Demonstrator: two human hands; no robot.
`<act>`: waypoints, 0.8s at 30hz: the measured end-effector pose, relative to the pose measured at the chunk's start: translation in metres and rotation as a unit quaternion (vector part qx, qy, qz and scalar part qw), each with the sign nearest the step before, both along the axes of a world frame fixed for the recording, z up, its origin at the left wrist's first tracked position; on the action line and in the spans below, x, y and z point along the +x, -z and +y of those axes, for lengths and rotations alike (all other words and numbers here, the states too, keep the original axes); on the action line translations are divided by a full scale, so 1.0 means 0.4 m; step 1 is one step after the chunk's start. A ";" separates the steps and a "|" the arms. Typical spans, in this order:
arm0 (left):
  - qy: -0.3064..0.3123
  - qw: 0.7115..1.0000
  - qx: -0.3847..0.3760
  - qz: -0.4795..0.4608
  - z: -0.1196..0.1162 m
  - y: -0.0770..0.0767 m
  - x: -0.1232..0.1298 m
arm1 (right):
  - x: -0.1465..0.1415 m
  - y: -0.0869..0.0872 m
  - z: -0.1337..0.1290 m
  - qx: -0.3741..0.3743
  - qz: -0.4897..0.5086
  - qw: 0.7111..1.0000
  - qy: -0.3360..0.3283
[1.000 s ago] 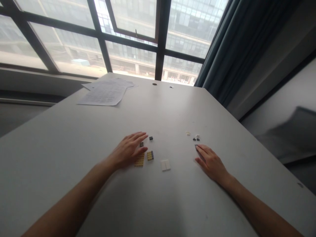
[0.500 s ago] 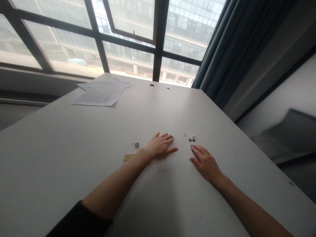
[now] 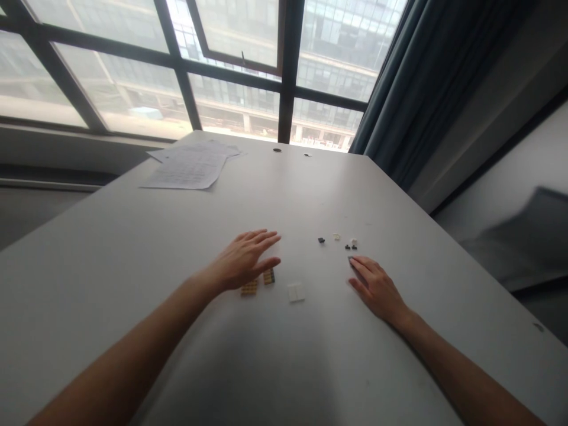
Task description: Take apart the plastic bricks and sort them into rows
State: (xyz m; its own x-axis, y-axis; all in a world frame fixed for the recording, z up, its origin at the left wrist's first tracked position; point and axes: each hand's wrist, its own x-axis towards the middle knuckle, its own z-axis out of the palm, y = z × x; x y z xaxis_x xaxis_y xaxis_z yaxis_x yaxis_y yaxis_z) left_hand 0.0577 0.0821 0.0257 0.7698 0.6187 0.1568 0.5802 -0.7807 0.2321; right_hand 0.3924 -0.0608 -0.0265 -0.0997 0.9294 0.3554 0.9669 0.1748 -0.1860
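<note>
My left hand (image 3: 242,259) is open over the table, fingers stretched out to the right and thumb apart, holding nothing. Just under its thumb side lie a yellow studded toy brick (image 3: 249,289) and a second yellow piece with a dark edge (image 3: 268,276), both partly covered by the hand. To their right is a flat white square piece (image 3: 296,292). My right hand (image 3: 375,287) lies low on the table, its fingers extended and the thumb apart. Its fingertips rest on a small grey piece (image 3: 351,259), mostly hidden beneath them.
Beyond my right hand lie a dark piece (image 3: 321,240), a cream piece (image 3: 336,236), a white piece (image 3: 354,241) and small black pieces (image 3: 347,247). Printed sheets (image 3: 186,168) lie at the back left of the white table (image 3: 110,254). Windows and a dark curtain (image 3: 399,89) border it.
My left hand has swept left across the table, uncovering the dark piece and the white square and now partly covering the yellow pieces. My right hand stays at the grey piece.
</note>
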 end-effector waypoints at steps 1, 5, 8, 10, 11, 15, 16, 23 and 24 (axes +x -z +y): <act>-0.005 1.000 -0.007 0.009 -0.003 0.002 -0.046 | 0.001 0.000 0.000 0.002 0.001 1.000 -0.001; -0.003 0.998 -0.029 0.054 -0.025 0.024 -0.158 | 0.002 0.002 0.000 0.011 -0.002 1.000 0.002; -0.001 0.998 -0.024 0.063 -0.037 0.046 -0.165 | 0.003 0.003 -0.002 0.029 -0.011 0.999 0.007; -0.002 0.998 -0.017 0.064 -0.038 0.058 -0.152 | 0.004 0.004 -0.003 0.038 -0.012 0.999 0.008; -0.002 0.998 -0.015 0.067 -0.037 0.063 -0.144 | 0.004 0.003 -0.004 0.040 -0.011 0.999 0.007; -0.006 0.997 -0.027 0.076 -0.028 0.071 -0.106 | 0.004 0.004 -0.005 0.042 -0.010 0.999 0.008; -0.006 0.996 -0.034 0.077 -0.027 0.069 -0.090 | 0.004 0.004 -0.005 0.042 -0.011 0.999 0.008; 0.041 0.995 -0.066 0.064 -0.054 0.046 0.147 | 0.008 0.006 -0.003 0.047 -0.012 0.999 0.008; 0.052 0.995 -0.066 0.061 -0.062 0.047 0.186 | 0.009 0.007 -0.003 0.048 -0.012 0.999 0.008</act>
